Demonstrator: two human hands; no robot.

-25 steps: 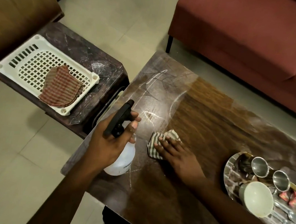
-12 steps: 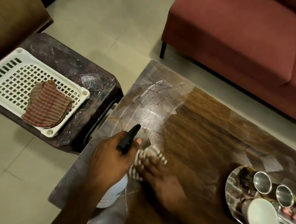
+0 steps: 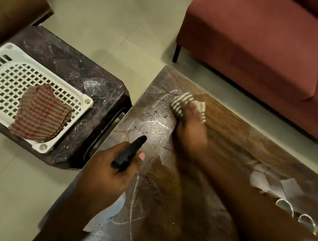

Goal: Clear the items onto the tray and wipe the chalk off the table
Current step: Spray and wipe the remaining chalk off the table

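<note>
My left hand (image 3: pixel 103 173) grips a white spray bottle (image 3: pixel 110 213) by its black trigger head (image 3: pixel 129 152), over the near left part of the wooden table (image 3: pixel 237 144). My right hand (image 3: pixel 189 135), blurred, presses a striped cloth (image 3: pixel 182 103) flat on the table near its far left corner. White chalk lines (image 3: pixel 133 209) and spray droplets (image 3: pixel 155 112) mark the tabletop around both hands. At the right edge, steel cup rims (image 3: pixel 306 222) on the metal tray show only partly.
A dark side table (image 3: pixel 100 90) to the left carries a white perforated basket (image 3: pixel 45 71) with a red checked cloth (image 3: pixel 42 112). A red sofa (image 3: pixel 263 43) stands behind the wooden table. Tiled floor lies between them.
My right hand has slid the striped cloth away from me, from beside the bottle to the far left corner. The view has shifted, so the metal tray is mostly out of frame.
</note>
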